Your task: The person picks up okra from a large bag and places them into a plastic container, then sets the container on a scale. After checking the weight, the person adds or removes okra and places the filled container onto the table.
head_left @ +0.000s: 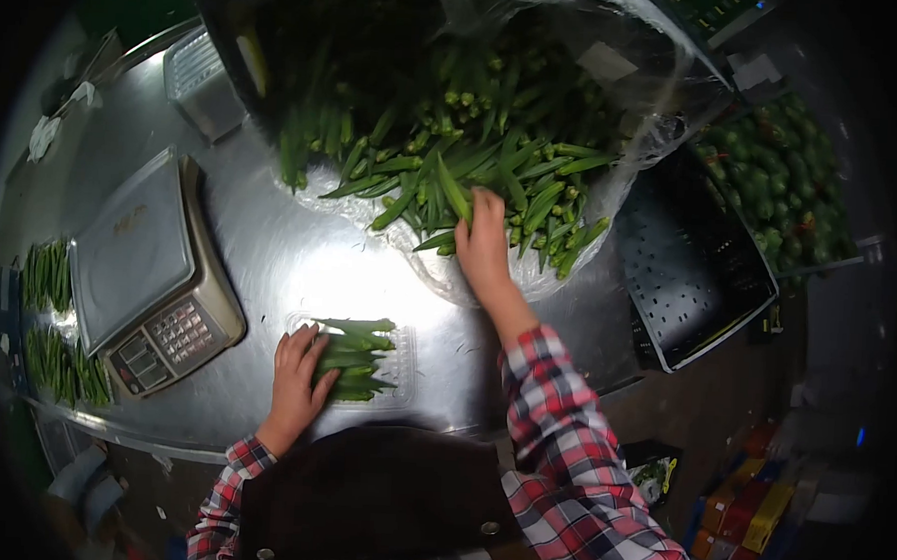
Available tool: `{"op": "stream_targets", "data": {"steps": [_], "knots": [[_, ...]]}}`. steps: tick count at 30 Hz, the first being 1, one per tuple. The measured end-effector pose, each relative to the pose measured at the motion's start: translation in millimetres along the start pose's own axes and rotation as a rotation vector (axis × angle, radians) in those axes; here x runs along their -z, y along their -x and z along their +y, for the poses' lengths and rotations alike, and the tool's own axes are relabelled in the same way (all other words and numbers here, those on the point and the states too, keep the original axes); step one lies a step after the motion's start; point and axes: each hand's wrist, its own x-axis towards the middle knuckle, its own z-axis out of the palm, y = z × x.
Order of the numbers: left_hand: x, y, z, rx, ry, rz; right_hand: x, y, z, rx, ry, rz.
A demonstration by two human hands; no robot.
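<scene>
While your left grip [299, 376], fingers and thumb apart, rests against the okra row [360, 358] in the clear tray [406, 374], your right grip [484, 244] pinches one pod [450, 188] at the okra heap [542, 199]; its length slants forward and left; the tray lies back and left of it.

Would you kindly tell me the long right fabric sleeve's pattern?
The right sleeve is red, white and dark-blue check, seen best in the head view.
</scene>
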Motion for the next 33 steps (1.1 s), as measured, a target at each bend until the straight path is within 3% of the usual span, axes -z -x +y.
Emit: {"op": "stream_targets", "data": {"steps": [2,4,7,10,12,14,16,20,25,28,31,33], "knots": [[7,3,2,0.050,0.022,0.066,-7,-23,-6,-0.194,0.176,-0.252],[15,8,1,0.148,0.055,0.140,-28,-41,2,-0.321,0.318,-0.370],[24,21,-7,0.249,0.079,0.224,-19,-49,-2,-0.280,0.310,-0.340],[22,34,-20,0.333,0.137,0.304,-1,-39,-21,-0.105,0.206,-0.241],[23,41,-21,0.379,0.177,0.327,27,-25,-62,0.088,0.053,-0.453],[23,40,-19,0.404,0.218,0.327,26,-2,-83,-0.119,-0.286,-0.914],[14,37,-18,0.341,0.239,0.320,25,24,-109,-0.022,-0.424,-1.087],[8,26,-7,0.184,0.151,0.212,9,61,-118,0.158,-0.395,-0.939],[-1,37,-14,0.224,0.139,0.239,20,77,-104,0.314,-0.502,-0.732],[-2,43,-17,0.369,0.145,0.252,31,90,-79,-0.019,-0.311,-0.479],[-3,50,-24,0.596,0.430,0.182,45,109,-62,-0.188,-0.031,-0.708],[-10,54,-33,0.645,0.514,0.082,38,132,-63,-0.611,-0.468,-0.879]]}}
